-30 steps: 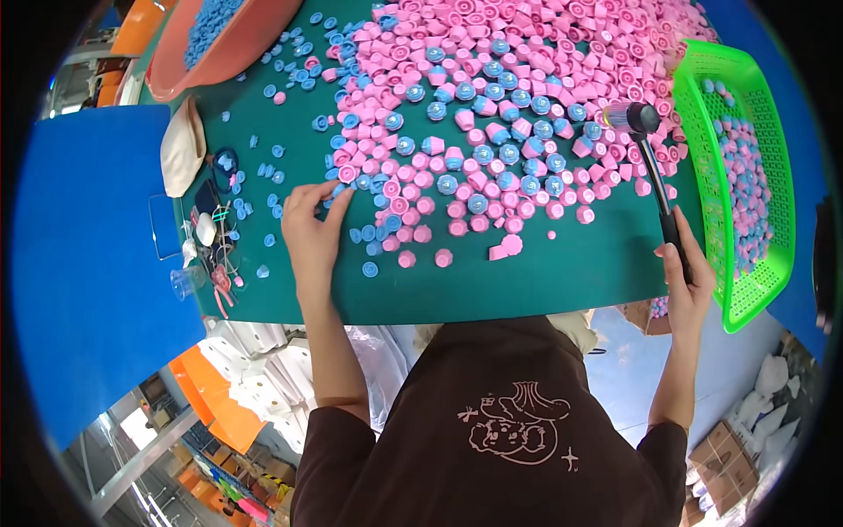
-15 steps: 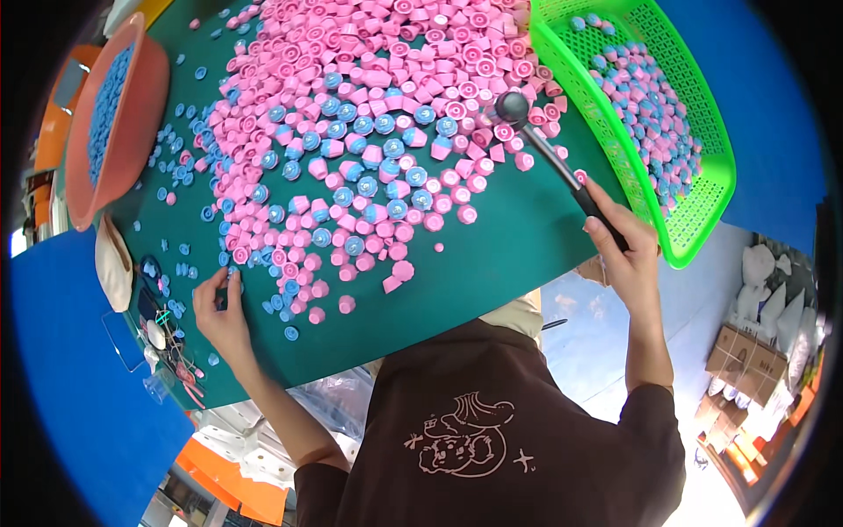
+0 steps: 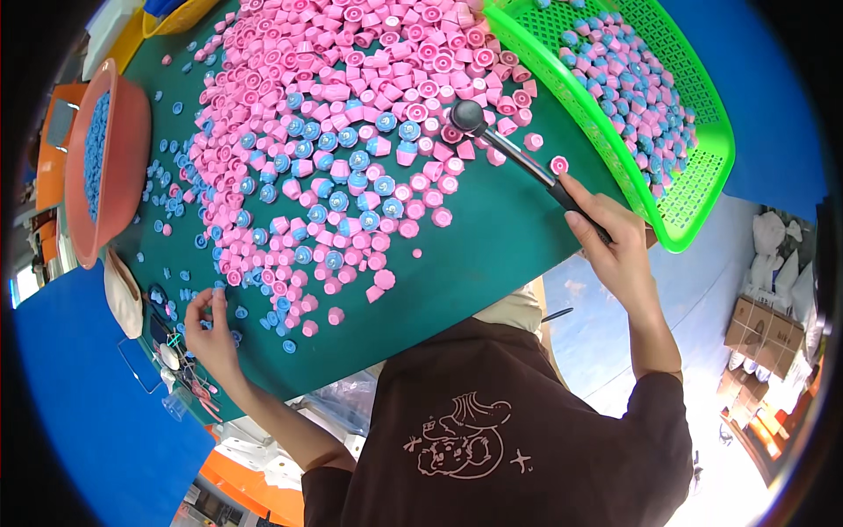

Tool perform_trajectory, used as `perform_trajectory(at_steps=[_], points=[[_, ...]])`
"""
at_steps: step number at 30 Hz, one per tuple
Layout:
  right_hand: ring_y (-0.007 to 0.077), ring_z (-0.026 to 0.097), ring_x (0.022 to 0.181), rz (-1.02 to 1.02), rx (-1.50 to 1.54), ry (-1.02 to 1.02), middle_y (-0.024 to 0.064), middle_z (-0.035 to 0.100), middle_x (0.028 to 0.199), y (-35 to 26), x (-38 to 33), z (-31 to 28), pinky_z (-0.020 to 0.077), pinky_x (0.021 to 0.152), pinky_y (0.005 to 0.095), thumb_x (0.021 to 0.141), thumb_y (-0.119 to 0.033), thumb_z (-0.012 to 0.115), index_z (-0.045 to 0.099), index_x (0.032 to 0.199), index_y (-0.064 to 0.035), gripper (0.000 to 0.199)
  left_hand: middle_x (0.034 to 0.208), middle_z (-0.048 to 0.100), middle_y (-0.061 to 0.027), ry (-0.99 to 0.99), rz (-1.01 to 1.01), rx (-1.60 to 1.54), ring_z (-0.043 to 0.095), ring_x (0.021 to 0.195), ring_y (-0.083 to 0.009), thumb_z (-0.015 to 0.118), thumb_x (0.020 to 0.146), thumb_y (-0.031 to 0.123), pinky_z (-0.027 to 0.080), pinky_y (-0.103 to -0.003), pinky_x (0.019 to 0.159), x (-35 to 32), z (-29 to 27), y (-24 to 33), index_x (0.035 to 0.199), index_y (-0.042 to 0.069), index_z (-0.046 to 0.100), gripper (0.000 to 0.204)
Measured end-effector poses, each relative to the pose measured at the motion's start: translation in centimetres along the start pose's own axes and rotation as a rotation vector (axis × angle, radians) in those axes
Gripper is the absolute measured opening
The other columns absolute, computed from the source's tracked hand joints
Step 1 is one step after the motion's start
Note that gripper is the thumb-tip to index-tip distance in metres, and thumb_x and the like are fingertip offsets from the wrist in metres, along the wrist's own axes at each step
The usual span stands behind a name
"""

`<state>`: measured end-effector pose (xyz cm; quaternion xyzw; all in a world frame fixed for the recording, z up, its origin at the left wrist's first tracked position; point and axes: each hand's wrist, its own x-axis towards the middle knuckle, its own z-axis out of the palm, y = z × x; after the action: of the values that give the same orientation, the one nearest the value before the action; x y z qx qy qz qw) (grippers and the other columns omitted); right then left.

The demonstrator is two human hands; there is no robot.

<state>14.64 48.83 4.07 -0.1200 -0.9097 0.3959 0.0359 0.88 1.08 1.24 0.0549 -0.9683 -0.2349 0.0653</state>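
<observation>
My right hand (image 3: 617, 241) is wrapped round the dark handle of a small hammer (image 3: 520, 155). Its round black head rests over the edge of the heap of pink cup-shaped pieces (image 3: 316, 79). At the left, my left hand (image 3: 213, 332) pinches a small blue cap (image 3: 219, 287) between thumb and fingertips. Loose blue caps (image 3: 289, 346) lie just right of that hand. Among the pink cups sit several joined pieces (image 3: 338, 201), each a pink cup with a blue top.
A green plastic basket (image 3: 615, 145) full of joined pink and blue pieces stands at the right. A pink basin (image 3: 123, 158) of blue caps stands at the far left. Small tools (image 3: 200, 391) lie near the left edge of the green table (image 3: 474, 255).
The whole view has shifted a little. My left hand has its fingertips brought together on a blue cap. My right hand keeps the hammer, its head now further left.
</observation>
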Motion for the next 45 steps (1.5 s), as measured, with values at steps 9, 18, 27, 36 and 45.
perform_trajectory(at_steps=[9, 18, 27, 36, 45], points=[[0.0175, 0.047, 0.064, -0.06, 0.092, -0.145, 0.0079, 0.049, 0.068, -0.1, -0.9, 0.9, 0.0398, 0.061, 0.0309, 0.088, -0.001, 0.064, 0.061, 0.128, -0.0019, 0.04, 0.088, 0.064, -0.0001, -0.087, 0.07, -0.543, 0.054, 0.075, -0.0048, 0.072, 0.086, 0.006, 0.043, -0.019, 0.068, 0.5, 1.7, 9.1, 0.103, 0.001, 0.069, 0.018], [0.017, 0.047, 0.063, 0.015, 0.061, -0.071, 0.0076, 0.048, 0.068, 0.1, -0.5, 0.9, 0.04, 0.06, 0.0309, 0.088, -0.001, 0.064, 0.062, 0.128, -0.003, 0.04, 0.086, 0.06, 0.0017, -0.196, 0.254, -0.437, 0.045, 0.071, -0.007, 0.08, 0.079, 0.01, 0.036, -0.022, 0.063, 0.3, 3.6, 13.9, 0.101, 0.005, 0.072, 0.024], [0.0181, 0.047, 0.063, 0.017, 0.097, -0.156, 0.0072, 0.049, 0.068, -0.6, -1.3, 0.3, 0.0392, 0.059, 0.0306, 0.086, 0.0, 0.065, 0.062, 0.128, -0.0043, 0.042, 0.086, 0.061, 0.0014, -0.156, 0.307, -0.41, 0.045, 0.071, -0.0074, 0.08, 0.078, 0.01, 0.034, -0.022, 0.061, 0.3, 3.4, 13.1, 0.1, 0.006, 0.073, 0.023], [0.0169, 0.046, 0.062, -0.075, 0.062, -0.163, 0.0068, 0.046, 0.067, -0.8, -0.6, 1.7, 0.0374, 0.057, 0.0311, 0.087, 0.0, 0.064, 0.062, 0.128, -0.0039, 0.041, 0.087, 0.065, 0.0004, -0.181, 0.329, -0.403, 0.05, 0.073, -0.0085, 0.082, 0.074, 0.01, 0.038, -0.024, 0.063, -0.1, 3.9, 14.5, 0.098, 0.006, 0.073, 0.026], [0.0115, 0.05, 0.066, 0.028, 0.187, 0.006, 0.0055, 0.058, 0.075, 0.4, -0.7, 0.7, 0.0412, 0.061, 0.026, 0.09, -0.006, 0.065, 0.059, 0.131, -0.0035, 0.041, 0.086, 0.068, -0.0067, -0.225, 0.81, -0.359, 0.06, 0.078, -0.0229, 0.081, 0.07, 0.007, 0.047, -0.034, 0.07, -1.1, 9.3, 22.2, 0.092, 0.004, 0.07, 0.024]])
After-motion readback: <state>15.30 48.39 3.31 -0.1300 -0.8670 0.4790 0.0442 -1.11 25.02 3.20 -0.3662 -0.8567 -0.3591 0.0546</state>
